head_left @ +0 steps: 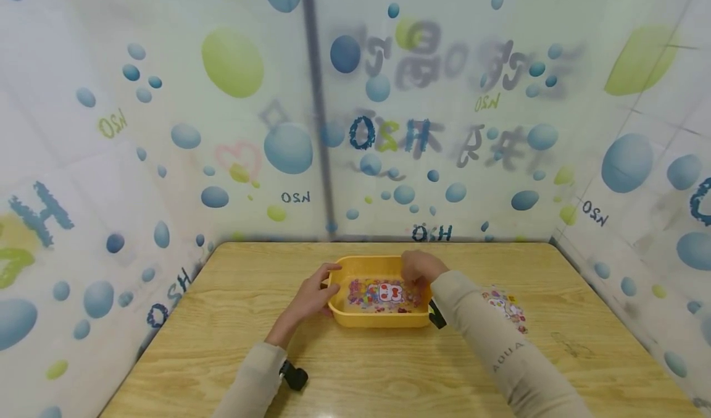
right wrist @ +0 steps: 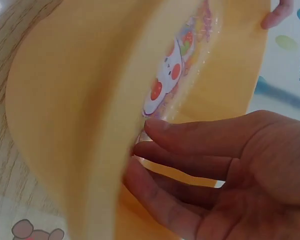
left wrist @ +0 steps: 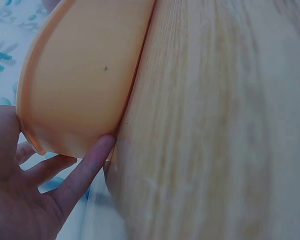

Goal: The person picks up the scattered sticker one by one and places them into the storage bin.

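Note:
A yellow plastic bin (head_left: 380, 320) stands on the wooden table. Inside it lies a clear packet of colourful cartoon stickers (head_left: 390, 292), with a white bunny-like figure on top. My left hand (head_left: 309, 296) grips the bin's left end, thumb at the rim; in the left wrist view its fingers (left wrist: 82, 172) spread against the outer wall and base edge. My right hand (head_left: 420, 266) reaches over the right end into the bin. In the right wrist view, thumb and fingertips of the right hand (right wrist: 215, 170) pinch the near edge of the sticker packet (right wrist: 165, 75), partly hidden by the rim.
A second cartoon sticker packet (head_left: 507, 310) lies on the table right of the bin, partly under the right sleeve (head_left: 489, 331). Printed curtains (head_left: 266, 97) with blue and green drops enclose the wooden table (head_left: 366, 368) at the back and both sides.

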Demonstrator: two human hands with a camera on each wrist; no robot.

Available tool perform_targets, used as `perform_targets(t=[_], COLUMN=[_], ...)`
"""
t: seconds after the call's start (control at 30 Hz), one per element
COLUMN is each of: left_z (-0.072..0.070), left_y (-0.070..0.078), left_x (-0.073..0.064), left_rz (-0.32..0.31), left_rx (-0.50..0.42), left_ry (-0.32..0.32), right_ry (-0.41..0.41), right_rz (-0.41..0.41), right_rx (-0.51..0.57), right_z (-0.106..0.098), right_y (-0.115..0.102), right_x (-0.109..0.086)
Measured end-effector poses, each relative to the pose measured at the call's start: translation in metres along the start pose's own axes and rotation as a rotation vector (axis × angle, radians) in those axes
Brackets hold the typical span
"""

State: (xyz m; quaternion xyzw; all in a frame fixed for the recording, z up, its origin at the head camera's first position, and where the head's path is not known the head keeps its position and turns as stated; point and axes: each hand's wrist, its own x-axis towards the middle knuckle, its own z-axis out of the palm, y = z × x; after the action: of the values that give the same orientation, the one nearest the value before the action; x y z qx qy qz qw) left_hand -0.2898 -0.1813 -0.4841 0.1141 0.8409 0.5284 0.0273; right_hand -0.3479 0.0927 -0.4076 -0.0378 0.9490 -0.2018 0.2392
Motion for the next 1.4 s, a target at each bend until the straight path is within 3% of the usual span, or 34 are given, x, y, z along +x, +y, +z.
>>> perform_targets(t=[0.37,0.67,0.9,1.2,1.4], left_z=[0.001,0.002,0.002,0.001,0.001], left_y=[0.001,0.001,0.000,0.000,0.000], left_x=[0.000,0.000,0.000,0.001,0.001], left_rz=[-0.003,-0.002,-0.004,-0.017,-0.013], left_rx=[0.002,-0.004,0.008,0.019,0.007], left_ry=[0.006,0.006,0.015,0.013,0.006], right_ry=[0.032,0.057,0.053,0.155,0.251], right_rz=[-0.017,-0.011,-0.022,-0.240,-0.345], right_rx=[-0.272,-0.326,-0.216,-0.096,-0.025], right_z=[0.010,0.014,0.002,-0.023,-0.034], right_y=[-0.008,-0.009,-0.005,0.019,0.048], right_x=[0.003,0.007,-0.004,-0.041,-0.060])
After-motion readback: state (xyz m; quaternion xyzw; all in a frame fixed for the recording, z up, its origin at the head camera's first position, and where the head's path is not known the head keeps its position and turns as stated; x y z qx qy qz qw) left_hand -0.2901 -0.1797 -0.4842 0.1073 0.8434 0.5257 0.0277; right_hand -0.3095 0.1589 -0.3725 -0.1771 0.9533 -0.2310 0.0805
